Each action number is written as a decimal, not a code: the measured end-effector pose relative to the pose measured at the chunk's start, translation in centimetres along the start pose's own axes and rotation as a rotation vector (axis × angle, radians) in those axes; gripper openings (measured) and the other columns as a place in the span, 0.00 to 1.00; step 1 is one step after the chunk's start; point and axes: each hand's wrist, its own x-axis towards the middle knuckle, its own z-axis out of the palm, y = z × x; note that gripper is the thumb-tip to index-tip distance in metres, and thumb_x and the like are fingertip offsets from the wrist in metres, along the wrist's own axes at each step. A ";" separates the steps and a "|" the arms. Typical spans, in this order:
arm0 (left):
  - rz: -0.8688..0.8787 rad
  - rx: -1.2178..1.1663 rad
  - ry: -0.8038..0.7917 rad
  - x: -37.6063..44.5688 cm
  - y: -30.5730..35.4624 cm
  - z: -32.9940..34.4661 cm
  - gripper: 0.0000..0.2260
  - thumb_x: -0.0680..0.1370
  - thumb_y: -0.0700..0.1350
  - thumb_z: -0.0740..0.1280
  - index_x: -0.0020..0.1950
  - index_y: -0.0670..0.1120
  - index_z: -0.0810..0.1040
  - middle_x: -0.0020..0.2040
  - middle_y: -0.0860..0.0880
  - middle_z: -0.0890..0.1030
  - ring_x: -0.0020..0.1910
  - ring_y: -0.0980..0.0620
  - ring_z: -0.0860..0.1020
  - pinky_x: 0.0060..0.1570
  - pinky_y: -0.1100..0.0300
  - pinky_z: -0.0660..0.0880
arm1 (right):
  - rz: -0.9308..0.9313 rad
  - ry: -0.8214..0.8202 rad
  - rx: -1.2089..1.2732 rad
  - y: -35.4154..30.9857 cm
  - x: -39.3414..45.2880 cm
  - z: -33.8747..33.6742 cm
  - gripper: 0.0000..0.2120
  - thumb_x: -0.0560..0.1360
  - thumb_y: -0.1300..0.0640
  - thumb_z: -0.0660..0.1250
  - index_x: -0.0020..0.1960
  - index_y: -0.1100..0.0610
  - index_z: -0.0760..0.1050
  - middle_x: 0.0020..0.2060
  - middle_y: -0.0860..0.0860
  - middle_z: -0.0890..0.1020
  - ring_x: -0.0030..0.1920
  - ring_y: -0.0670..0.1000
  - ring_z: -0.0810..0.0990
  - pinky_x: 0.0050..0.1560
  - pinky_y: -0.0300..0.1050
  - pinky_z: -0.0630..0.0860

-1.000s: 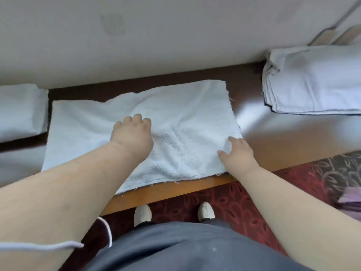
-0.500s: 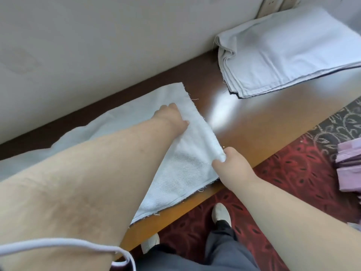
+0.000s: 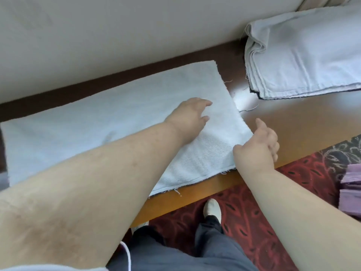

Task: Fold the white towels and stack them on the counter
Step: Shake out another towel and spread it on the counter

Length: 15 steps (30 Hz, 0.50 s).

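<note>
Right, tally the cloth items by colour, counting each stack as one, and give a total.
White spread towel: 1
White folded towel stack: 1
Purple folded cloth stack: 1
Total: 3

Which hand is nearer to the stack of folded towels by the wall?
The right hand. It sits at the spread towel's right edge, nearest the stack of folded towels. The left hand lies further left, over the spread towel.

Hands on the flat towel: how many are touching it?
2: the left hand rests on the flat towel near its right end; the right hand touches its right edge. Contact under the palms is hidden.
</note>
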 end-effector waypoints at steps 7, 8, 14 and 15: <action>-0.385 0.356 0.224 -14.1 -11.6 -5.4 0.26 0.81 0.59 0.52 0.79 0.55 0.54 0.79 0.47 0.57 0.78 0.45 0.53 0.75 0.44 0.45 | -0.769 -0.310 -0.253 -10.0 -6.3 6.0 0.33 0.78 0.51 0.61 0.79 0.44 0.52 0.80 0.49 0.50 0.79 0.50 0.43 0.77 0.53 0.44; -0.503 0.359 0.158 -15.9 -13.4 -5.7 0.30 0.80 0.63 0.50 0.79 0.56 0.48 0.80 0.47 0.52 0.79 0.45 0.49 0.75 0.43 0.43 | -0.853 -0.363 -0.297 -11.1 -7.3 7.3 0.32 0.79 0.48 0.59 0.79 0.44 0.50 0.81 0.48 0.48 0.79 0.50 0.41 0.77 0.54 0.42; -0.570 0.287 -0.030 -21.7 -19.7 -7.1 0.40 0.70 0.74 0.38 0.79 0.58 0.42 0.80 0.51 0.40 0.79 0.49 0.39 0.75 0.44 0.41 | -0.940 -0.540 -0.657 -11.4 -8.7 12.2 0.36 0.79 0.34 0.48 0.80 0.43 0.36 0.80 0.47 0.37 0.78 0.51 0.32 0.77 0.58 0.36; -0.578 0.235 0.015 -21.7 -20.3 -7.8 0.39 0.71 0.74 0.38 0.79 0.58 0.45 0.81 0.51 0.43 0.79 0.50 0.41 0.76 0.45 0.42 | -0.946 -0.521 -0.661 -11.2 -8.7 12.3 0.36 0.78 0.33 0.47 0.80 0.43 0.36 0.80 0.47 0.37 0.78 0.50 0.32 0.77 0.58 0.35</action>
